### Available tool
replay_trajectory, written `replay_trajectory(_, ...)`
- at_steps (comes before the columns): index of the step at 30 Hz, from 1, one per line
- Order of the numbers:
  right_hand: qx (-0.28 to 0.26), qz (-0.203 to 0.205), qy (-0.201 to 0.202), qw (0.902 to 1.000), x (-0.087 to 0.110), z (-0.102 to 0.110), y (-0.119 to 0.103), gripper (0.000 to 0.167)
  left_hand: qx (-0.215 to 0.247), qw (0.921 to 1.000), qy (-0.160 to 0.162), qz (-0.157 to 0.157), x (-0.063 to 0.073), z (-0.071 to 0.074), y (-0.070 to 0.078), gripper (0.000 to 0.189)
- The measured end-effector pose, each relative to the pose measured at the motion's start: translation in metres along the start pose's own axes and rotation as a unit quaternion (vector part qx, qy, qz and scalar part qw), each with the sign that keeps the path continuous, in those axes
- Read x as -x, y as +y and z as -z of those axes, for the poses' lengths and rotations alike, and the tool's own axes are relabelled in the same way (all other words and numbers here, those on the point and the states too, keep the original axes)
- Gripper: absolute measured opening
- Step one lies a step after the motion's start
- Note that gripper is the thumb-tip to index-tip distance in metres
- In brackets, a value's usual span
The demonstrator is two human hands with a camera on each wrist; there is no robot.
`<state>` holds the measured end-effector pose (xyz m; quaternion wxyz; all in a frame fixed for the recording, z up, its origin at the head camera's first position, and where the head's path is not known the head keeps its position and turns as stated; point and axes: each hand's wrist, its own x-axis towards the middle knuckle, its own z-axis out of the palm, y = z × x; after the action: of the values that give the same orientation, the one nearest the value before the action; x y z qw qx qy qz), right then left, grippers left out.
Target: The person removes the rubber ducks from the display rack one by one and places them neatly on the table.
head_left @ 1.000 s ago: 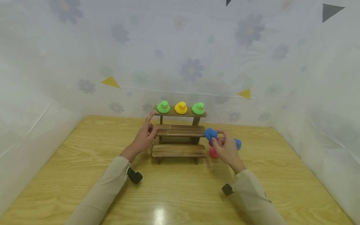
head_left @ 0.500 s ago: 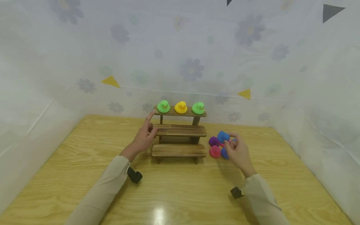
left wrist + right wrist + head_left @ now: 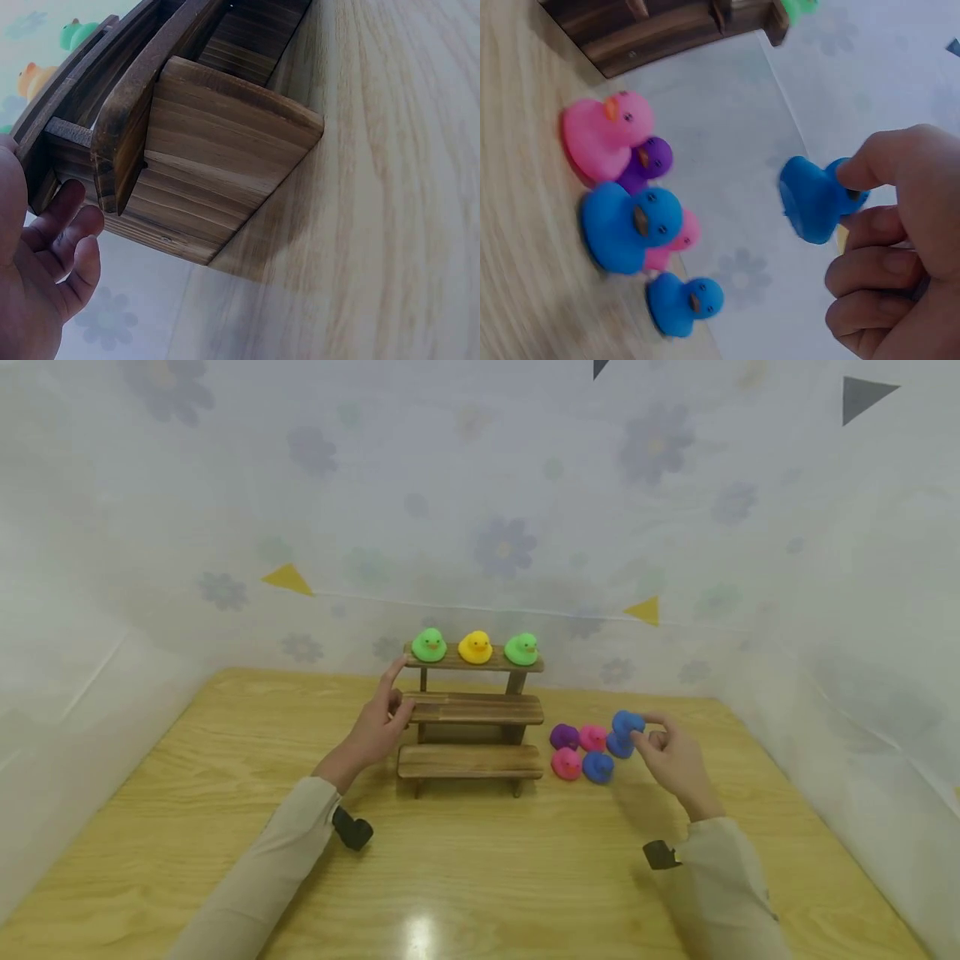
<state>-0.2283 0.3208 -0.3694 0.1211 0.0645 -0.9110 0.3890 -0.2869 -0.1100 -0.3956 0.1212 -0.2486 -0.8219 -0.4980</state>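
Right wrist view: the right hand (image 3: 900,255) pinches a smooth blue duck (image 3: 808,201) by its head, raised clear of five ducks (image 3: 619,229) on the table (image 3: 465,877); from the head view it overlaps one. Beyond, the left hand (image 3: 375,727), loose-fingered, touches the wooden stand (image 3: 470,762); only the head view shows the top-tier ducks (image 3: 476,648) whole.

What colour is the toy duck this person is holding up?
Blue; the held duck shows best in the right wrist view.
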Motion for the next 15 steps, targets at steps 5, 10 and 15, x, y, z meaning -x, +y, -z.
replay_trajectory(5,-0.006,-0.023,-0.032,0.9992,0.005,0.019,0.014,0.042,-0.004,1.0000,-0.001,-0.005,-0.002,-0.002,-0.001,0.061)
replay_trajectory(10,-0.036,-0.008,-0.070,0.9969,0.004,0.026,0.028,0.040,-0.016,0.9998,0.005,-0.004,-0.002,0.000,-0.003,0.061)
replay_trajectory(15,-0.078,-0.021,-0.102,0.9915,0.006,0.026,0.042,0.038,-0.021,0.9998,0.002,-0.003,0.000,0.001,0.005,0.062)
